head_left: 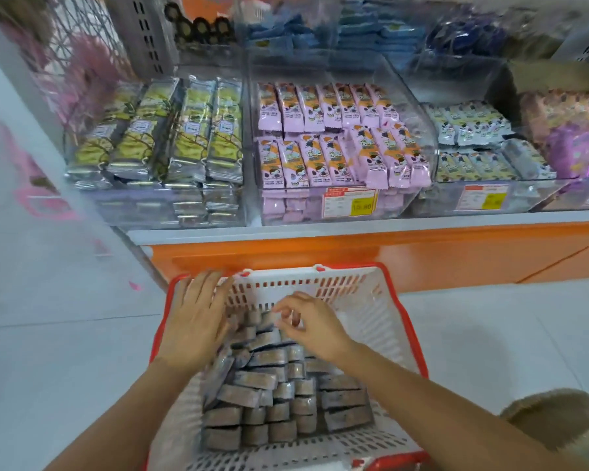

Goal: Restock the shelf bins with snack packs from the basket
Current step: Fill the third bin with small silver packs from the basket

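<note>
White floor tiles [490, 334] carry the basket [337, 283] below stocked shelf bins [408, 202].

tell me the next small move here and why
Probably close the right hand on a few grey packs at the far end of the basket and lift them out. Its fingers curl right over the pile, the left hand lies flat against it, and no pack is clearly lifted yet.
</note>
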